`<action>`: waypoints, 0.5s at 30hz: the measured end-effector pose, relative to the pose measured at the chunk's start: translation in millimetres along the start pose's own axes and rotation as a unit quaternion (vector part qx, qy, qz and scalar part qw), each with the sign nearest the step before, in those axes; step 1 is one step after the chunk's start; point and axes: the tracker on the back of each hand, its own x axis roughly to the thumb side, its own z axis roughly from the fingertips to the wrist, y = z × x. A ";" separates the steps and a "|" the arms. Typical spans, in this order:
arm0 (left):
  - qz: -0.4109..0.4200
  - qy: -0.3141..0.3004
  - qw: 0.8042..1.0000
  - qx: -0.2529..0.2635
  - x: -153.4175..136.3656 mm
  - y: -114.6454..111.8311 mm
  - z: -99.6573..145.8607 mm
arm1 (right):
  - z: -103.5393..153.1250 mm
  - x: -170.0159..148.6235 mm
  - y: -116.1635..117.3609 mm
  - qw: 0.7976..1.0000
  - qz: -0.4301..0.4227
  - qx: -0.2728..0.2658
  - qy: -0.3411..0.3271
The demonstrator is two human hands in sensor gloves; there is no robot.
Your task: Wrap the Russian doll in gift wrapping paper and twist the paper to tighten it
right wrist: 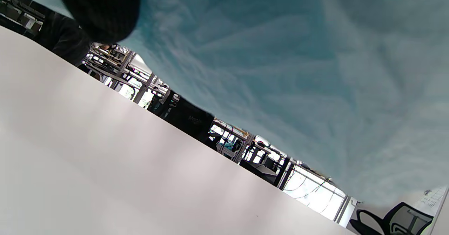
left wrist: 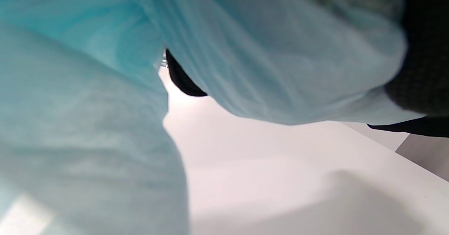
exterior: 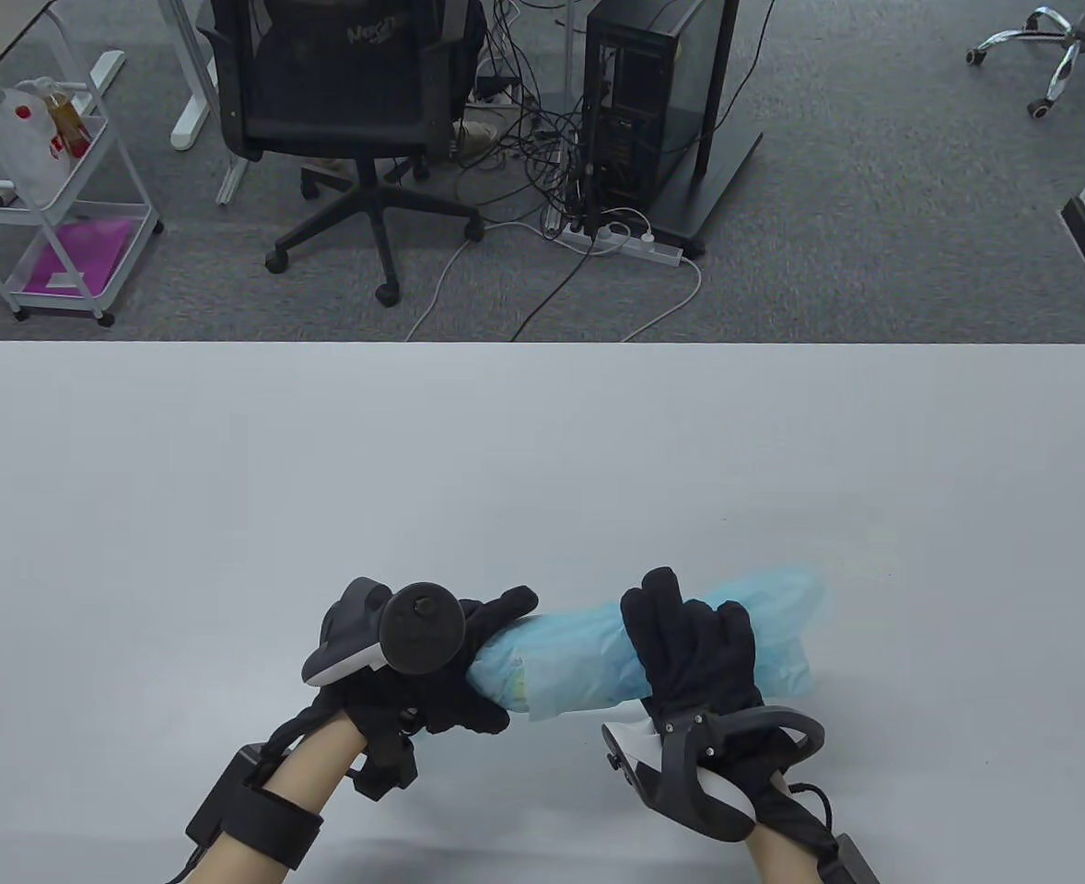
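A long bundle of light blue wrapping paper (exterior: 579, 658) lies crosswise near the front of the white table (exterior: 542, 479), raised a little off it. The doll is hidden inside; a pale patterned patch shows through the paper at its left end. My left hand (exterior: 455, 663) grips the bundle's left end, fingers curled round it. My right hand (exterior: 694, 649) wraps over the middle, and loose paper (exterior: 787, 635) flares out past it to the right. Blurred blue paper (left wrist: 266, 52) fills the left wrist view, and blue paper (right wrist: 298, 63) covers the top of the right wrist view.
Beyond the table's far edge stand an office chair (exterior: 340, 101), a computer tower (exterior: 639, 101) with tangled cables and a power strip, and a white cart (exterior: 45, 203) at the left.
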 end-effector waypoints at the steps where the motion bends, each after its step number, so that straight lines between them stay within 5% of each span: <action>1: -0.006 -0.003 1.000 0.003 1.3 -1.7 0.7 | -1.3 0.1 -1.8 1.000 -0.022 0.002 0.001; 5: -0.027 -0.022 0.999 0.025 7.0 -6.7 2.9 | -13.4 -7.5 -7.2 0.992 -0.118 0.044 -0.006; 8: -0.030 -0.045 0.998 0.032 10.1 -8.4 6.4 | -26.3 -19.7 -3.9 0.969 -0.202 0.129 -0.050; 15: -0.071 -0.097 0.992 0.048 21.5 -12.2 17.4 | -50.6 -33.4 18.1 0.843 -0.338 0.405 -0.102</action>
